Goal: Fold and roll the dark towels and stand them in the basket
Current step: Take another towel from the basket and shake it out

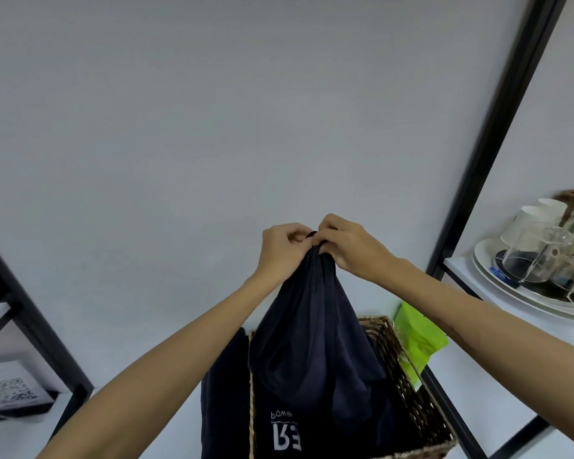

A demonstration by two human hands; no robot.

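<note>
- Both hands are raised in front of a plain pale wall, knuckles almost touching. The left hand (284, 251) and the right hand (348, 246) each pinch the bunched top edge of a dark navy towel (312, 342), fingers curled tight on the cloth.
- That towel hangs down loose from the grip, in soft folds, its lower end draped over the open top of a brown woven wicker basket (408, 376) in the near middle of the scene.
- Inside the basket lies more dark cloth with white printed letters (287, 435), partly hidden by the hanging towel.
- Another dark navy cloth (224, 392) hangs just beside the basket's left wall, outside it.
- A bright green plastic pouch (418, 336) leans right of the basket, against its far corner.
- Farther right, a white shelf (511, 299) carries a white oval tray (491, 270) holding upturned clear glass cups (531, 250).
- At the near left, a black metal frame (30, 326) stands beside a sheet printed with a square code (9, 390).
</note>
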